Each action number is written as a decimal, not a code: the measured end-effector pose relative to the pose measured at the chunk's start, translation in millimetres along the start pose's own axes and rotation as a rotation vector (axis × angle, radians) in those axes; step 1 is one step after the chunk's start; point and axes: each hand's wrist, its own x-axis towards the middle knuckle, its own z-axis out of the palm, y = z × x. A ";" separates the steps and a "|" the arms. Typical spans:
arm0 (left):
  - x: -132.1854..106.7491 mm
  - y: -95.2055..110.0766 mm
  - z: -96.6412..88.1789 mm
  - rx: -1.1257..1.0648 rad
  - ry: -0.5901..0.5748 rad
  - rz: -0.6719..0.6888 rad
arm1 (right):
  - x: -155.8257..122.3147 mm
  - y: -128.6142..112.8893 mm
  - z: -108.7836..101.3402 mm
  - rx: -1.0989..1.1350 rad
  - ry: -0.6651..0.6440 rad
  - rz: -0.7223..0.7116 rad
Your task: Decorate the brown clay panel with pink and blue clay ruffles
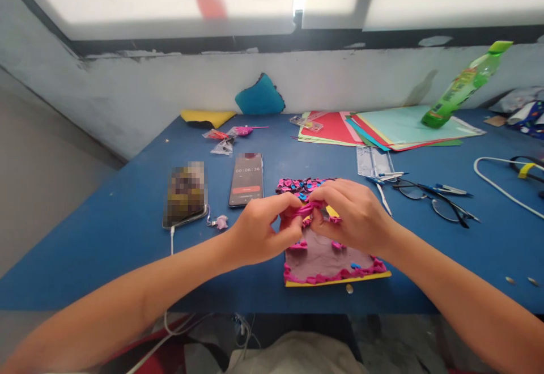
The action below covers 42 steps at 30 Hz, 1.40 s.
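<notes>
1. The left hand (267, 226) and right hand (357, 215) meet above the middle of the craft panel (318, 258); the fingertips of both close on a piece of pink clay (305, 210), the left grip at its left end, the right grip at its right. Whether the clay touches the panel below cannot be told.
2. The panel lies near the front of the table (127, 232), its yellow near edge just short of the table's near edge. A narrow blue strip runs between them, with a small pale bit (349, 289) in it.
3. Pink clay lines the panel's near edge; pink, dark and blue pieces crowd its far end.
4. Left of the panel, the timer phone (246, 178) sits just beyond the left hand. Farther left are a charm (221, 222) and a charging phone (186, 195), its white cable passing under the left forearm.
5. Right of the panel, bare blue table reaches to the glasses (446, 209), which lie beyond the right forearm.
6. At the far side, paper sheets (391, 127) carry a green bottle (461, 88); a clear ruler (374, 162) lies nearer, between sheets and right hand.
</notes>
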 end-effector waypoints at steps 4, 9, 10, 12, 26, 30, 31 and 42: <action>-0.1 0.3 -1.6 -0.011 -0.022 -0.025 | 0.1 5.4 -1.3 -0.050 0.020 0.022; -0.6 1.5 -3.8 -0.063 -0.051 -0.057 | -0.6 12.8 -1.0 -0.129 0.038 0.095; -0.6 2.0 -4.1 -0.079 -0.056 -0.066 | -0.8 14.4 -0.6 -0.157 0.057 0.118; -0.4 2.7 -4.4 -0.108 -0.065 -0.078 | -1.0 17.3 -0.6 -0.213 0.115 0.186; -2.0 0.9 -4.1 -0.193 -0.145 -0.143 | 3.3 -1.6 -3.3 0.311 -0.073 0.245; -3.4 -1.8 -3.0 -0.130 -0.113 -0.141 | 2.0 -4.1 -2.4 0.338 -0.087 0.210; -3.4 -2.6 -2.3 -0.121 -0.107 -0.142 | 2.0 -4.6 -2.9 0.345 -0.081 0.206; -0.9 -3.4 0.6 -0.084 -0.087 -0.158 | 4.3 1.4 -4.6 0.280 -0.081 0.283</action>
